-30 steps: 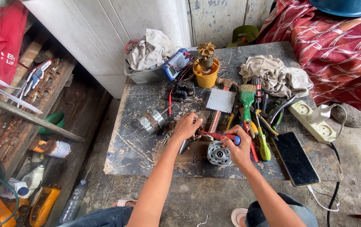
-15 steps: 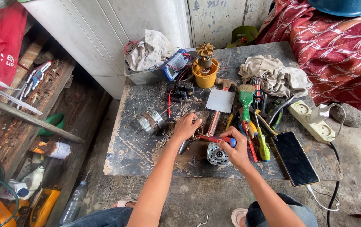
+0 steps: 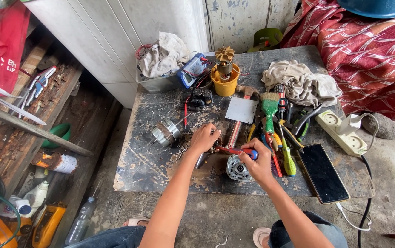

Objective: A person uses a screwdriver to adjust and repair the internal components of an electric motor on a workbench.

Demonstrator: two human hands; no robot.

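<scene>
your right hand is closed around the red and blue handle of a screwdriver, with the shaft running left toward your left hand. that hand is curled shut over something small on the counter; what it pinches is hidden under the fingers, so i cannot tell what it has. over the last second your right hand has slid a little right and nearer to you, and the screwdriver has levelled out, so its tip now sits right at the left hand's fingertips. that reads as you settling the tip onto the small part rather than lifting away from it.

the round metal motor end cap lies just under your right wrist, on the near side, touching or nearly touching the hand. the silver motor body sits to the left of your left hand, apart from it. further off stand the yellow cup with a copper-wound rotor, a blue multimeter and a grey metal plate. to the right lie a green-handled brush, a yellow-green screwdriver, a black phone and a white power strip.
</scene>
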